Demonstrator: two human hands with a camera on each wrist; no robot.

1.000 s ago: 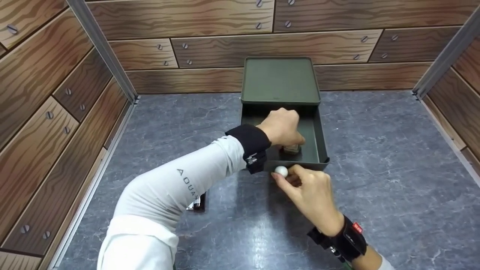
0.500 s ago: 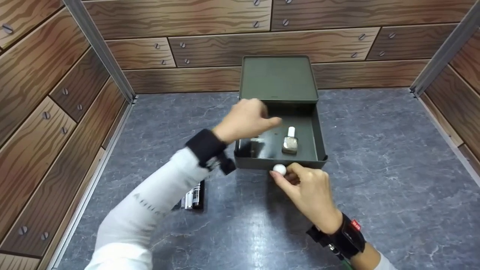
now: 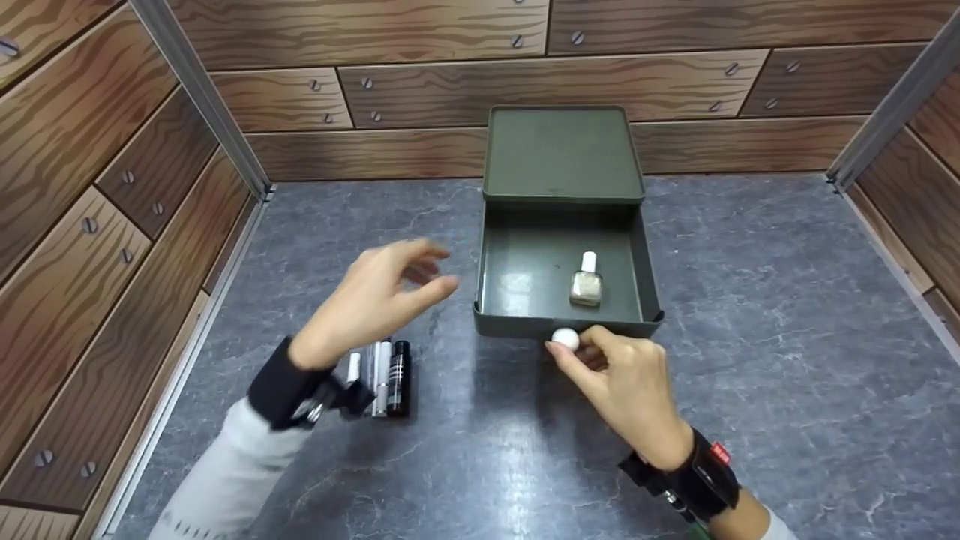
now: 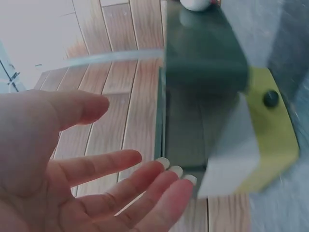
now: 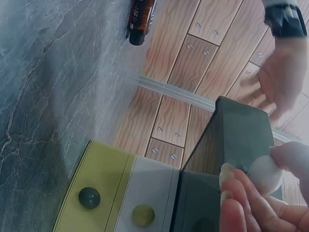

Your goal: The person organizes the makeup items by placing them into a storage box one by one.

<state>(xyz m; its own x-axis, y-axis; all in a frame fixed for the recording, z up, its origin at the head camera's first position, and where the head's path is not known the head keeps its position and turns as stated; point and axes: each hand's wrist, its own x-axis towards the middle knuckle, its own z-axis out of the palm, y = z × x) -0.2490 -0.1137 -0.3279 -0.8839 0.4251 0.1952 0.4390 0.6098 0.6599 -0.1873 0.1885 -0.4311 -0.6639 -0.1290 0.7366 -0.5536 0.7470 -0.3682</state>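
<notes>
The right hand [image 3: 626,386] pinches the white round knob [image 3: 565,340] on the front of a dark green drawer [image 3: 491,324], which is pulled out. Inside the drawer a nail polish bottle [image 3: 586,288] with a white cap lies towards the right. My left hand [image 3: 382,296] holds nothing and is in the air left of the drawer, thumb and fingers spread apart. Below its wrist, several slim cosmetic items lie side by side on the floor, among them a black tube [image 3: 400,379] and a white tube [image 3: 382,379]. The wrist partly hides this row.
Behind the drawer is the box's dark green top [image 3: 562,154]. Under the drawer the right wrist view shows a white drawer front [image 5: 154,186] with a yellow-green knob and a yellow-green one [image 5: 101,166] with a dark knob. Wood-patterned walls [image 3: 420,157] stand on three sides.
My left hand has come out of the drawer and moved left, leaving the nail polish bottle inside. The right hand stays on the knob.
</notes>
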